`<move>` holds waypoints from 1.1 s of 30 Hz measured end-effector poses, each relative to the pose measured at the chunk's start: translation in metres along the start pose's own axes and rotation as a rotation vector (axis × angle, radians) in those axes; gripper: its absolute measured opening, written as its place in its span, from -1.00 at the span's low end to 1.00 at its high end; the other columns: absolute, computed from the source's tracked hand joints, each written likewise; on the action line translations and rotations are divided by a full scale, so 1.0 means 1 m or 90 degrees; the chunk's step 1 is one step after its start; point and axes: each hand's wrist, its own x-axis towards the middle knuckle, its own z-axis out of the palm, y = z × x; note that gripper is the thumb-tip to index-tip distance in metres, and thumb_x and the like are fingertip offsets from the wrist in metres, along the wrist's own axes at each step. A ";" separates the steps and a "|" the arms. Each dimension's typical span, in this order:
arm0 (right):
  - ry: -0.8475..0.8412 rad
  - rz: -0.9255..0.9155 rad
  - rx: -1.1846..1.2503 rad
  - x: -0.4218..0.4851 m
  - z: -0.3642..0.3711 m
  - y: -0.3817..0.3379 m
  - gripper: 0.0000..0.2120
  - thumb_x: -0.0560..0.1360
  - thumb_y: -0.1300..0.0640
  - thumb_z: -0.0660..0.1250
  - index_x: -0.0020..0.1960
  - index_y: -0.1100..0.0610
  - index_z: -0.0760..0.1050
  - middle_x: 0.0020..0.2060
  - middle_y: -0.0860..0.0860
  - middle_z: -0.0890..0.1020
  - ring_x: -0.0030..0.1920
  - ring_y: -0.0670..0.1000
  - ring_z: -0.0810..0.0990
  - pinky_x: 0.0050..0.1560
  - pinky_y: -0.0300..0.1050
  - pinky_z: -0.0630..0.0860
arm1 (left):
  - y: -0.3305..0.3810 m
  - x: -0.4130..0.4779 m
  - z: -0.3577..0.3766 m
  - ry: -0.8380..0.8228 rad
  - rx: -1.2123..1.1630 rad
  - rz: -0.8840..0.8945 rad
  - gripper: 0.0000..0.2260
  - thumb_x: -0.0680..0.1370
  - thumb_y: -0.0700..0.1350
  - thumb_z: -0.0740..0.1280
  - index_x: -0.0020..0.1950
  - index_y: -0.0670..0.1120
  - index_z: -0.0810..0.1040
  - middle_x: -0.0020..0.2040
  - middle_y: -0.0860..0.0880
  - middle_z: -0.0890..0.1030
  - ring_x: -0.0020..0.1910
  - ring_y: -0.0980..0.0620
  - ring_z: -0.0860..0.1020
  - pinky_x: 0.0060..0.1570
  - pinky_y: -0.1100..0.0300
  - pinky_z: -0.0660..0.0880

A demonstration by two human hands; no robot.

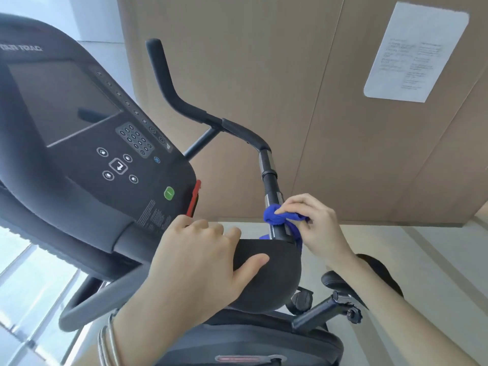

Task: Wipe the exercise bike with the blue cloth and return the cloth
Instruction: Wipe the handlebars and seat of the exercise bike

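Your right hand [314, 228] pinches the cloth [274, 216] round the bar [272, 186]; left hand [200, 262], at its 8 o'clock, grips the pad [277, 273]

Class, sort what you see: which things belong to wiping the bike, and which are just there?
In the job: blue cloth, right hand gripping it, handlebar, left hand on the bike's black pad.
Just there: cardboard box, paper label, bracelets.

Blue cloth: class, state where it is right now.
In the head view the blue cloth sits right of centre, bunched round the lower handlebar, gripped by the right hand, just above the black pad under the left hand.
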 end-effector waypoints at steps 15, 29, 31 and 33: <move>-0.001 0.011 0.298 0.014 -0.055 0.075 -0.65 0.43 0.46 0.31 -0.09 0.01 0.60 -0.10 -0.09 0.57 -0.07 -0.13 0.54 -0.13 -0.22 0.48 | 0.107 0.043 0.032 -0.124 0.168 -0.245 -0.38 0.37 0.45 -0.26 -0.20 -0.01 0.33 -0.33 0.07 0.35 -0.27 -0.02 0.35 -0.17 0.09 0.18; 0.074 0.003 0.254 0.017 -0.077 0.130 -0.59 0.40 0.53 0.26 -0.10 0.04 0.60 -0.10 -0.05 0.55 -0.10 -0.23 0.51 -0.16 -0.49 0.36 | 0.131 0.077 0.035 -0.066 0.041 -0.317 -0.50 0.49 0.32 0.11 0.20 0.02 0.52 0.04 0.06 0.62 -0.02 -0.01 0.57 -0.05 0.08 0.50; 0.089 -0.001 0.231 0.020 -0.086 0.138 -0.60 0.39 0.54 0.25 -0.10 0.07 0.61 -0.11 -0.03 0.55 -0.11 -0.22 0.51 -0.18 -0.49 0.36 | 0.145 0.094 0.044 -0.003 -0.008 -0.272 -0.57 0.47 0.23 0.27 0.18 -0.03 0.57 0.05 0.03 0.64 0.02 -0.06 0.59 -0.05 0.03 0.53; 0.096 0.005 0.209 0.021 -0.099 0.148 -0.61 0.39 0.54 0.25 -0.09 0.09 0.61 -0.10 -0.02 0.55 -0.11 -0.19 0.51 -0.19 -0.44 0.37 | 0.158 0.112 0.054 -0.002 -0.019 -0.245 -0.60 0.45 0.19 0.33 0.17 -0.01 0.58 0.07 0.06 0.64 0.08 -0.05 0.58 0.00 0.03 0.52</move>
